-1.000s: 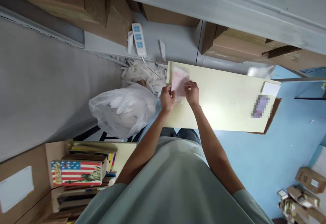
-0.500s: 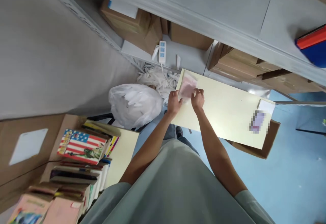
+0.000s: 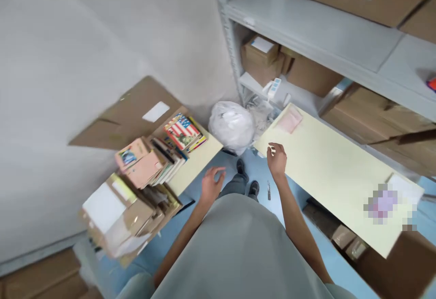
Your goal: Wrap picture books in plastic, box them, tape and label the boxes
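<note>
A flat pinkish packet in clear wrap [image 3: 289,120] lies at the far left end of the cream table [image 3: 327,167]. Over that table's near edge hovers my right hand [image 3: 277,159], its fingers bent but apart, holding nothing. My left hand [image 3: 211,184] is in the air above the blue floor, empty, with thumb and fingers spread. Left of it stands a second cream table [image 3: 209,148] with books on it. One book with a stars-and-stripes cover [image 3: 182,131] lies on top of others; pink-covered books [image 3: 145,169] are stacked beside it.
A stuffed white plastic bag [image 3: 231,124] sits between the tables. Metal shelving [image 3: 323,22] with cardboard boxes [image 3: 361,113] runs behind the right table. A white power strip [image 3: 274,89] rests on the lower shelf. Opened cardboard [image 3: 136,108] leans on the wall; packages [image 3: 119,208] are piled at left.
Both hands have come off the pink packet, which stays on the table. My left hand has moved left and towards my body. The view has turned left, towards the books.
</note>
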`<state>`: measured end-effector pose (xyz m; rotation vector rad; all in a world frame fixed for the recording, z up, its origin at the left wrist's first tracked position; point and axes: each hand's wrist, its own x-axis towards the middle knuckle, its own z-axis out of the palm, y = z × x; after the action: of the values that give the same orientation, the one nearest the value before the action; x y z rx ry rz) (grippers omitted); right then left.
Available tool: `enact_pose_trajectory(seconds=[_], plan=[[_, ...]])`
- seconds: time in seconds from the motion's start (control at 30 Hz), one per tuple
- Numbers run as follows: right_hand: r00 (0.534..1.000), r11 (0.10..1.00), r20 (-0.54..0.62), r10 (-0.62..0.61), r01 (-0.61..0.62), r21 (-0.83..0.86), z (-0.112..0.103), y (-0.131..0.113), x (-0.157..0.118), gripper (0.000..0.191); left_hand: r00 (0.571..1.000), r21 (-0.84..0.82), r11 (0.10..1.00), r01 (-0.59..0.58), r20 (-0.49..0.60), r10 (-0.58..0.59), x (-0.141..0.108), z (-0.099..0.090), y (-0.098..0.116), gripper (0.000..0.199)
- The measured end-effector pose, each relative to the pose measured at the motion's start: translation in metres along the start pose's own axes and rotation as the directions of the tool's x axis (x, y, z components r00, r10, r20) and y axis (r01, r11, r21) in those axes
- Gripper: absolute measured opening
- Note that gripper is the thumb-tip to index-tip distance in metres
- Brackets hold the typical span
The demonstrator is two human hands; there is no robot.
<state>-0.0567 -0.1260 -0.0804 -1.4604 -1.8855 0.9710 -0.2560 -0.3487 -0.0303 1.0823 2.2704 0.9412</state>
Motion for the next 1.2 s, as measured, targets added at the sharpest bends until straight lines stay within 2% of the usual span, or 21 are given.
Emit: enact_pose_trajectory(seconds=[0.1,0.2,0.33,0.43,0.57,0.6,0.7,0.77,0.9,1.0,1.2], plan=[[0.992,0.993,0.071,-0.1,0.096,0.068,0.016,-0.03,-0.035,0.034,0.989,-0.01,0.997,0.082,-0.122,-0.082,-0.045,-0.032,-0.011,0.017],[0.968,0.977,0.161,-0.192,0.172,0.129,0.027,-0.061,-0.067,0.033,0.964,-0.025,0.991,0.13,-0.231,-0.133,-0.076,-0.063,-0.024,0.018],[0.92,0.953,0.265,-0.289,0.25,0.172,0.039,-0.102,-0.108,0.032,0.916,0.016,0.98,0.196,-0.359,-0.178,-0.108,-0.106,-0.062,0.021],[0.872,0.934,0.341,-0.351,0.297,0.201,0.051,-0.128,-0.141,0.032,0.876,0.077,0.956,0.282,-0.427,-0.224,-0.135,-0.14,-0.107,0.019],[0.82,0.919,0.416,-0.392,0.334,0.209,0.075,-0.155,-0.188,0.032,0.852,0.196,0.891,0.409,-0.432,-0.296,-0.175,-0.181,-0.182,0.018],[0.813,0.918,0.427,-0.395,0.339,0.205,0.082,-0.161,-0.201,0.032,0.85,0.229,0.871,0.436,-0.422,-0.314,-0.185,-0.189,-0.201,0.028],[0.799,0.92,0.456,-0.392,0.344,0.187,0.103,-0.174,-0.239,0.032,0.858,0.31,0.821,0.479,-0.362,-0.364,-0.213,-0.212,-0.252,0.075],[0.789,0.921,0.474,-0.39,0.344,0.184,0.115,-0.181,-0.264,0.032,0.875,0.35,0.811,0.469,-0.307,-0.374,-0.225,-0.223,-0.278,0.092],[0.792,0.932,0.493,-0.361,0.32,0.168,0.136,-0.192,-0.308,0.032,0.94,0.391,0.856,0.337,-0.196,-0.28,-0.232,-0.236,-0.307,0.096],[0.809,0.945,0.491,-0.325,0.296,0.139,0.145,-0.197,-0.334,0.032,0.966,0.421,0.87,0.256,-0.147,-0.213,-0.227,-0.236,-0.316,0.092],[0.812,0.949,0.493,-0.311,0.296,0.111,0.151,-0.201,-0.364,0.034,0.976,0.461,0.86,0.218,-0.084,-0.203,-0.227,-0.22,-0.323,0.087]])
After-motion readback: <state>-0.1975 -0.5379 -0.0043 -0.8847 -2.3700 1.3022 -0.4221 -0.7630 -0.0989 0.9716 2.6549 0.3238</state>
